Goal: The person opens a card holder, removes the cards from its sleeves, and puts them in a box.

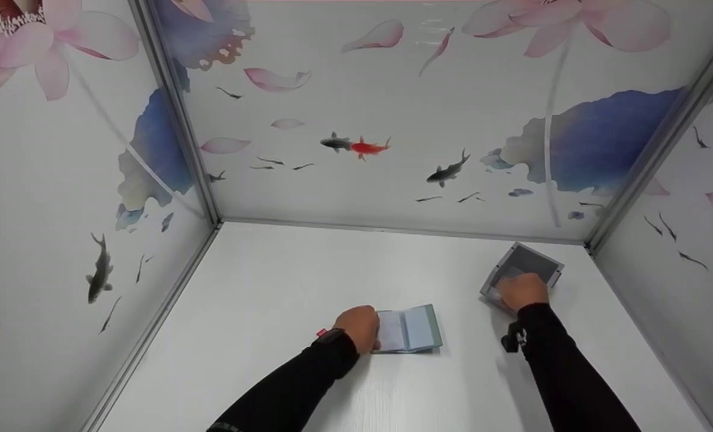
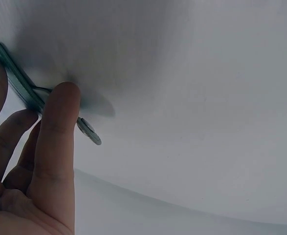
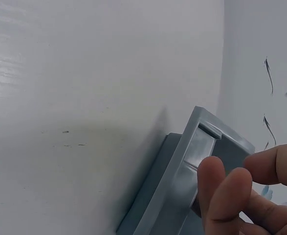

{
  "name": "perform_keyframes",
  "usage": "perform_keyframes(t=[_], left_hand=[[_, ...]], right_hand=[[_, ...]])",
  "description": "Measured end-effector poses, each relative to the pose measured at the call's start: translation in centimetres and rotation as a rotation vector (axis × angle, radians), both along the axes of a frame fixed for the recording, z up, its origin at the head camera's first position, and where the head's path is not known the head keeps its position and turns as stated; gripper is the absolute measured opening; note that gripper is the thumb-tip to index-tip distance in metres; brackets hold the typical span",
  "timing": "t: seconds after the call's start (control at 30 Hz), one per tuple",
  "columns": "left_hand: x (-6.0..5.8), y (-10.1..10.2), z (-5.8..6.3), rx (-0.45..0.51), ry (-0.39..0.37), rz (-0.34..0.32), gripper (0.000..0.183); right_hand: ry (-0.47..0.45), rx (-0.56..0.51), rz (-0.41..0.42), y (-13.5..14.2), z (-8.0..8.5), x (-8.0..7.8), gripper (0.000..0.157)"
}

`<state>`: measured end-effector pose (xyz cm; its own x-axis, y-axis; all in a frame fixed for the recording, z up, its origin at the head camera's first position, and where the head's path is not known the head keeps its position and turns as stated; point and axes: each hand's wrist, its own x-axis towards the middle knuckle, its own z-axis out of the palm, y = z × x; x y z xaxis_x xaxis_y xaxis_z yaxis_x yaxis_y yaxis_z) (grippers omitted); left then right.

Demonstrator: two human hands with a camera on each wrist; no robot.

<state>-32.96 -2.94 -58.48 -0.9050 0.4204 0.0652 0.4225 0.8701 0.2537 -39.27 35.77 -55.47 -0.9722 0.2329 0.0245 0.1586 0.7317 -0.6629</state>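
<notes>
A green card holder (image 1: 418, 327) lies spread on the white table, its pale inner sleeves facing up. The left hand (image 1: 359, 329) pinches its left edge, with the thumb on the green cover and the fingers along the side. In the left wrist view a short strap tab (image 2: 89, 131) with a round snap sticks out past the index finger. Over at the right, the right hand (image 1: 523, 290) reaches into a grey open-topped box (image 1: 533, 263), fingers bent. Something pale shows beside these fingers in the head view; whether they hold it cannot be told.
Printed panels with fish and lotus flowers enclose the table (image 1: 284, 270) at the back and both sides. Metal strips (image 1: 209, 198) run along the panel joints. The grey box stands near the back right corner, set at an angle.
</notes>
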Motion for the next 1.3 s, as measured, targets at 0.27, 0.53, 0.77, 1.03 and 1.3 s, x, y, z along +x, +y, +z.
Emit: perform_keyframes(t=[0.27, 0.53, 0.77, 1.03, 1.3], left_hand=[[-0.1, -0.3, -0.1, 0.006, -0.005, 0.01, 0.025], [0.2, -0.5, 0.4, 0.014, -0.01, 0.005, 0.025], [0.2, -0.4, 0.4, 0.013, -0.01, 0.018, 0.028], [-0.6, 0.0, -0.6, -0.01, -0.024, 0.015, 0.026], [-1.6, -0.5, -1.9, 0.02, -0.011, -0.028, 0.034]], right_hand=[[0.086, -0.112, -0.023, -3.5, 1.3, 1.1, 0.038], [0.049, -0.279, 0.081, -9.2, 0.9, 2.5, 0.023], [-0.069, -0.247, 0.27, -14.5, -0.3, 4.3, 0.022], [-0.145, -0.028, 0.465, -18.6, -1.4, 5.7, 0.041], [-0.084, 0.15, 0.525, -20.6, -2.6, 6.2, 0.072]])
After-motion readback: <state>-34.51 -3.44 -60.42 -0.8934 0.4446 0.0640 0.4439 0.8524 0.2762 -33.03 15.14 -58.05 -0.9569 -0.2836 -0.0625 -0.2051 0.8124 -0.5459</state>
